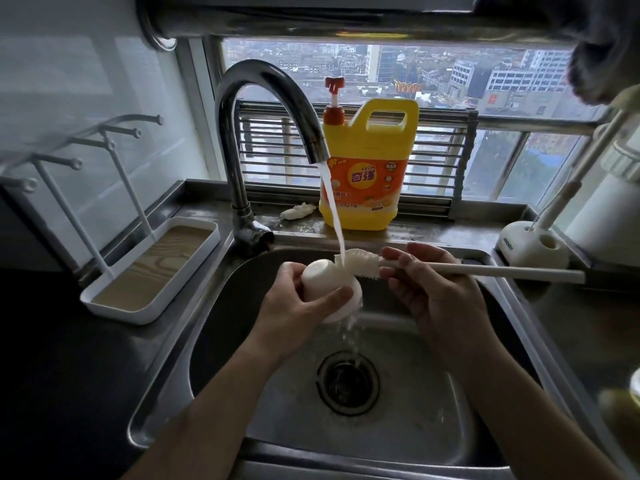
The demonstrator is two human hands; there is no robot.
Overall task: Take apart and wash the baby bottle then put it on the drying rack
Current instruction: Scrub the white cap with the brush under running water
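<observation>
At the kitchen sink [221, 327], my left hand [298, 313] grips a white domed bottle piece [320, 271], fingers curled round its lower edge and thumb across its front. My right hand [436, 299] pinches the long white handle of a bottle brush [358, 263] close to the bristles, with the handle running out to the right past my fingers. Water [332, 209] pours from the curved steel faucet [273, 95] onto the bristle head, which sits right at the top of the piece; I cannot tell whether the two touch. The water then spills off below my left hand toward the drain [348, 382].

The drying rack [114, 306], a white tray with a wood-grain floor and slanted white pegs, stands on the dark desk [45, 358] just left of the basin. Behind the faucet, a yellow dish-soap jug [367, 161] with an orange pump rests on the ledge before the window. A white brush stand [526, 247] sits at the sink's right rear corner.
</observation>
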